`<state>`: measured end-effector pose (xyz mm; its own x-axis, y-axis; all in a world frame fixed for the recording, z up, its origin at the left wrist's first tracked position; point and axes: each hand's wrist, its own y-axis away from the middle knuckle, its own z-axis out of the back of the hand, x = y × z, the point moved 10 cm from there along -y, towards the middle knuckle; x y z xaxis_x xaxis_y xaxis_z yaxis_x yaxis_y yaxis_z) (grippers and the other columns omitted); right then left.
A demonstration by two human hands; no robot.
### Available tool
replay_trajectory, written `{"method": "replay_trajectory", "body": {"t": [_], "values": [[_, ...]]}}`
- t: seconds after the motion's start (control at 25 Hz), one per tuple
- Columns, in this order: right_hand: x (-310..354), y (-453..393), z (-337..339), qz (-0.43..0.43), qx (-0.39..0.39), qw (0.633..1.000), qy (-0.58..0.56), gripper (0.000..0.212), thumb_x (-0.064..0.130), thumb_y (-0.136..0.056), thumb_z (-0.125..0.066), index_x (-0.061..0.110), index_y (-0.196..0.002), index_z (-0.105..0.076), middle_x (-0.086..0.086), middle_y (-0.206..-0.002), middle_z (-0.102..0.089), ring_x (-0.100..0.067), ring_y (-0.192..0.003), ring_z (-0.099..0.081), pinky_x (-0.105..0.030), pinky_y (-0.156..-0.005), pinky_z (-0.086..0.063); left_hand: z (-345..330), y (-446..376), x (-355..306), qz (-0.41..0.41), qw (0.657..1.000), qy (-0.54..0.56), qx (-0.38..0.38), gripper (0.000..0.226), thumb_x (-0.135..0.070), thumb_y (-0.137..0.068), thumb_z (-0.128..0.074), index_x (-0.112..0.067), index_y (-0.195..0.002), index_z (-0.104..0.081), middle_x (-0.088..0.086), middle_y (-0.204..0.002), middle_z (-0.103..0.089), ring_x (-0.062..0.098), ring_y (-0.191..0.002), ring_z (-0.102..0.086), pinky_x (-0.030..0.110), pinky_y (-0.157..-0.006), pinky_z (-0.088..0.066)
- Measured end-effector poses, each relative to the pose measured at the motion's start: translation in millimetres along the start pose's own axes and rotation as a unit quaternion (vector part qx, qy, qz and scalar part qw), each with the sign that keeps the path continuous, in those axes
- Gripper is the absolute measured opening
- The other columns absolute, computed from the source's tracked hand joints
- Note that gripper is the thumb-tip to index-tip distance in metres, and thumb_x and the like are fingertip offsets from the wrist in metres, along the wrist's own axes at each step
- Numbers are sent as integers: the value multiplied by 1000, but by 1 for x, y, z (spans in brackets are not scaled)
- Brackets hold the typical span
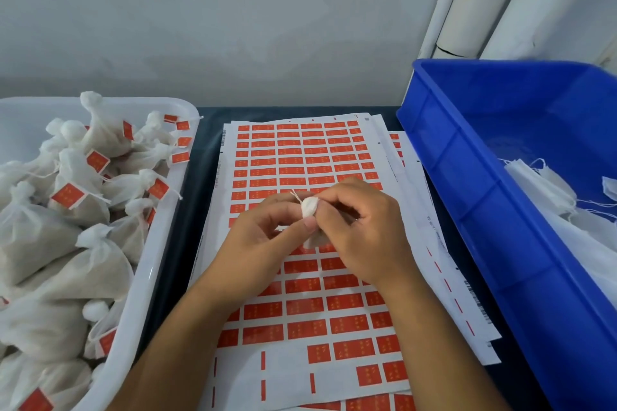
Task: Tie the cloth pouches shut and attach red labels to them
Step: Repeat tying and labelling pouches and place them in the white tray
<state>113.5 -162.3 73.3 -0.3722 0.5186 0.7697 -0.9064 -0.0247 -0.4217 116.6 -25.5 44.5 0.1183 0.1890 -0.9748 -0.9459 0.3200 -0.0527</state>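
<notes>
Both hands meet over the middle of the label sheet (300, 150), a white sheet covered with rows of red labels. Between them is a small white cloth pouch (310, 206) with its gathered top upward and thin string ends sticking out at its upper left. My left hand (263, 237) pinches the pouch from the left with curled fingers. My right hand (360, 230) grips it from the right, thumb against the cloth. The pouch's lower part is mostly hidden behind my fingers.
A white tub (157, 243) at the left is heaped with tied pouches bearing red labels. A blue crate (467, 183) at the right holds loose white pouches with strings. More label sheets lie stacked beneath the top one on a dark table. White tubes lean at the back right.
</notes>
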Motion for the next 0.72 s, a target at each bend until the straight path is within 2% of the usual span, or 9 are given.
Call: {"method": "replay_trajectory", "body": {"t": [0.12, 0.4, 0.52, 0.72], "values": [[-2, 0, 0, -23, -11, 999, -43, 11, 31, -93, -65, 25, -91, -75, 17, -87, -69, -7, -90, -66, -13, -71, -55, 3, 1, -1, 10, 999, 29, -31, 26, -45, -88, -65, -25, -90, -81, -4, -101, -73, 25, -103, -69, 47, -97, -57], [2, 1, -3, -44, -26, 993, -102, 8, 36, -93, -63, 40, -90, -69, 22, -88, -70, -5, -93, -68, -12, -70, -55, 10, 3, 2, 21, 994, 42, -95, 17, -41, -89, -70, -30, -90, -82, -8, -104, -73, 19, -104, -70, 44, -96, -58], [-1, 1, -3, -57, -36, 991, -112, 8, 37, -93, -63, 39, -93, -70, 23, -90, -71, -4, -95, -69, -11, -71, -55, 19, 5, 5, 33, 986, 69, -150, 18, -46, -83, -72, -31, -89, -81, -5, -102, -75, 22, -100, -72, 48, -92, -60], [-3, 1, -7, -71, -25, 990, -122, 9, 40, -92, -62, 40, -92, -70, 22, -89, -72, -4, -95, -69, -11, -71, -55, 21, 5, 13, 61, 981, 83, -164, 14, -39, -89, -72, -27, -85, -80, -4, -93, -77, 21, -88, -75, 42, -83, -64]]}}
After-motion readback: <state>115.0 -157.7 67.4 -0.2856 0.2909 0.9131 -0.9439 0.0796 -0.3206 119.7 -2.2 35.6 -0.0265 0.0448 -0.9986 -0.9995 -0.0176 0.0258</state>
